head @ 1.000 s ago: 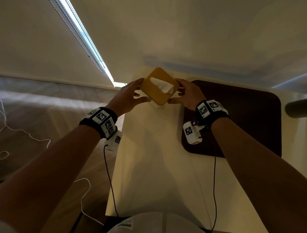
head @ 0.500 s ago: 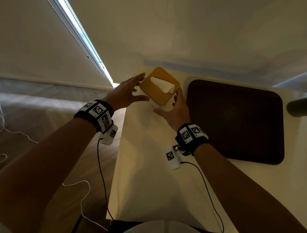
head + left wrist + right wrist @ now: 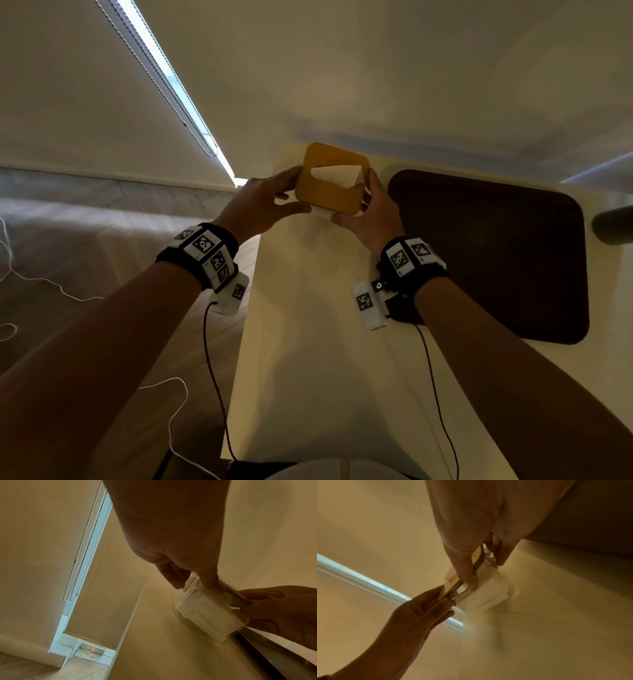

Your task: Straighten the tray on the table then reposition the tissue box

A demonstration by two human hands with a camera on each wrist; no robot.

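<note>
Two hands grip the tissue box (image 3: 330, 183) between them at the far left corner of the table (image 3: 308, 342): the left hand (image 3: 260, 205) pinches its left side, the right hand (image 3: 371, 216) its right. The box sits just left of the dark tray (image 3: 496, 253), equally near both hands, its edges roughly square to the tray's, so it can go either way.
</note>
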